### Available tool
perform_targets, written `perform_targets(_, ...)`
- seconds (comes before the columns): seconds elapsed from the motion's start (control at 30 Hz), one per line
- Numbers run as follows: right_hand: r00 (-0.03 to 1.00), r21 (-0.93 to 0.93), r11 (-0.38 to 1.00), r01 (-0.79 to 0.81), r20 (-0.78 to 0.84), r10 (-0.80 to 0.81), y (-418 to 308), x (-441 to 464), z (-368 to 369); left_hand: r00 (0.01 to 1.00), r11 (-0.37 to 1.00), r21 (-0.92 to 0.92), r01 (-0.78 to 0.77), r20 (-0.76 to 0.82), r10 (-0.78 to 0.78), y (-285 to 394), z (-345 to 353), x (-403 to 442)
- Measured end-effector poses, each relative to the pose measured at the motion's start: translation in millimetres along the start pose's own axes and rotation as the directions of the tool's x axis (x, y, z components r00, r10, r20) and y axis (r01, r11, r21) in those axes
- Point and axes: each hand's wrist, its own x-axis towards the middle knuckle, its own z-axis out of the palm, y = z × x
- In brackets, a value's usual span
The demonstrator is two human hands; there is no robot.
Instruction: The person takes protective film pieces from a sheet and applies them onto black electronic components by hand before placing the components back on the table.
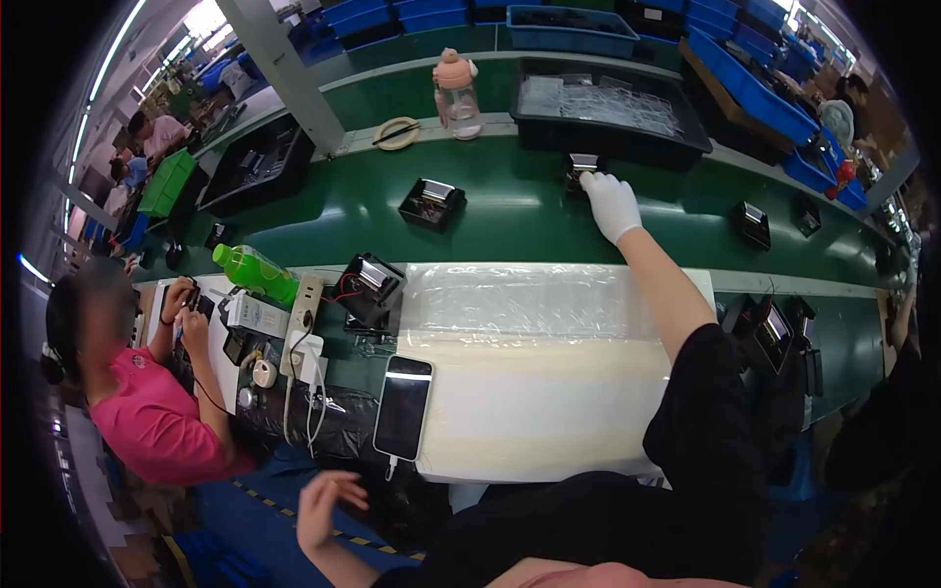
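Head cam (clock dirs from frame ctr): R hand (613, 208), white-gloved, is at approx 1 o'clock, arm stretched fwd past the white board (549, 402). Its fingers bend down onto a small blk unit (584, 160) w/ a silvery part; fingertips partly hidden, so can't tell if it's a firm pinch or mere contact. Glove's prob there to keep prints off the shiny bit. Unit sits on the green strip (529, 230), near side of the blk tray (613, 132) w/ clear pcs, hence the long reach.

L hand (328, 505), no glove, is low at 7 o'clock: fingers loosely curled, nothing in them, off the work surface; prob idle b/c the reach needs only one arm. Nearest it is the phone (403, 407), also 7 o'clock, cable in its bottom end, prob charging, parked at the board's L edge so the middle is usable.

Similar units on the strip: one at 11 o'clock (431, 204), another btwn 2 and 3 (753, 225), set well apart, prob for easy pickup. Power strip (302, 323), approx 9 o'clock, stands beside the board, prob to keep plugs handy.
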Motion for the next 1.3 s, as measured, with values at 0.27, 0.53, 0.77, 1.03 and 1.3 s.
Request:
perform_targets(0.27,0.991,0.11,0.987,0.119,0.045,-0.124,-17.0,-69.0,-116.8,0.341,0.225,0.256,-0.94,0.72,0.604,187.8,185.7,88.7)
perform_targets(0.53,0.926,0.201,0.96,-0.197,-0.283,0.249,41.9,-222.2,-270.2,-0.178,0.148,-0.355,-0.923,0.736,0.654,190.2,283.4,26.0)
perform_targets(0.77,0.886,0.099,0.93,-0.354,-0.282,0.368,98.5,-298.0,-259.7,-0.145,0.182,-0.387,-0.904,0.678,0.721,182.9,288.3,20.8)
perform_targets(1.03,0.919,0.084,0.951,-0.299,-0.242,0.311,105.4,-306.5,-237.6,-0.139,0.128,-0.379,-0.916,0.603,0.786,175.2,284.6,15.4)
perform_targets(1.3,0.9,-0.059,0.974,-0.22,-0.397,0.179,73.2,-295.7,-263.4,0.1,0.421,-0.347,-0.838,0.661,0.743,179.7,245.6,35.5)
